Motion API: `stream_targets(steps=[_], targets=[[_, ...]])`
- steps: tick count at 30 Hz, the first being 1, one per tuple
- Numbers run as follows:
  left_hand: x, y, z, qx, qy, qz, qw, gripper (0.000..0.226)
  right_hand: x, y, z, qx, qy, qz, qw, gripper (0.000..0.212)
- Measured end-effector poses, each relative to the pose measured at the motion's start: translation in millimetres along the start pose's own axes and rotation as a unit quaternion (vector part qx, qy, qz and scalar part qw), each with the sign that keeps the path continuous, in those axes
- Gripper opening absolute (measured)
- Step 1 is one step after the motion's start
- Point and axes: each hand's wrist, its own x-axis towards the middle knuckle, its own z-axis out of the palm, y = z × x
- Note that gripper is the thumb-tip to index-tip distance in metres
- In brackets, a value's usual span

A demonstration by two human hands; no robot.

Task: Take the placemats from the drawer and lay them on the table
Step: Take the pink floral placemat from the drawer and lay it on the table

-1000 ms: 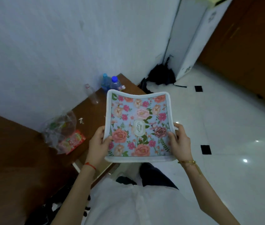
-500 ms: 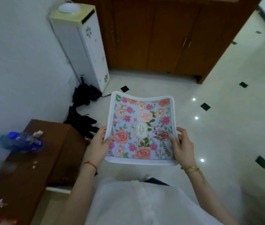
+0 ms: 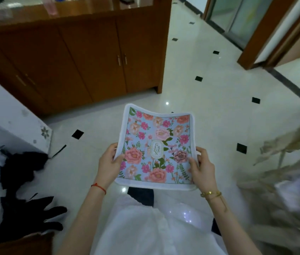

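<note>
Both hands, left hand [image 3: 107, 163] and right hand [image 3: 203, 167], fingers clamped on floppy white-bordered floral placemat [image 3: 156, 146]; glossy tiled floor [image 3: 210, 111], brown wooden cabinet [image 3: 83, 57] ahead.

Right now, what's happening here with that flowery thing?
A person is standing on a tiled floor, carrying a floral placemat in both hands. The left hand grips its left edge and the right hand grips its right edge, so the mat sags slightly in the middle. It is held in the air in front of the body, not laid on anything yet. A wooden cabinet stands ahead, and no table surface for the mat is clearly in view.
</note>
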Motion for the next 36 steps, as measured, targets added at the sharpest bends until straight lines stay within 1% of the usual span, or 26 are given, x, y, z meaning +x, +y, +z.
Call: stream_targets(steps=[6,9,14,16,21,24,27,31,34,36], targets=[[133.1,55.9,84.8,0.024,-0.079,0.031,0.996,0.033,109.8,31.7,-31.7,0.007,0.069,0.052,0.996,0.027],[196.7,92.6,127.4,0.043,-0.119,0.062,0.99,0.033,167.1,36.6,-54.0,0.011,0.099,0.075,0.992,0.027],[307.9,165.0,217.1,0.059,-0.207,0.103,0.971,0.033,261.7,46.5,-101.4,0.005,0.198,0.109,0.974,0.028],[342.0,191.0,255.2,0.069,-0.239,0.111,0.962,0.034,289.2,54.1,-121.6,0.025,0.226,0.134,0.964,0.027],[411.2,238.7,357.4,0.088,-0.317,0.142,0.934,0.033,356.0,86.9,-166.8,0.044,0.29,0.172,0.941,0.022],[448.3,260.8,426.0,0.102,-0.346,0.141,0.922,0.032,400.4,113.0,-198.3,0.045,0.317,0.189,0.928,0.02],[482.1,290.0,506.6,0.105,-0.365,0.143,0.914,0.031,449.0,146.2,-244.2,0.063,0.343,0.206,0.914,0.02],[513.1,340.6,602.9,0.11,-0.386,0.157,0.902,0.032,511.4,180.0,-314.1,0.04,0.358,0.207,0.91,0.021],[537.3,380.2,674.3,0.113,-0.394,0.177,0.895,0.034,563.1,206.1,-368.9,0.043,0.377,0.218,0.899,0.022],[552.8,403.1,718.2,0.114,-0.4,0.174,0.893,0.033,593.7,223.8,-400.8,0.038,0.381,0.231,0.894,0.023]])
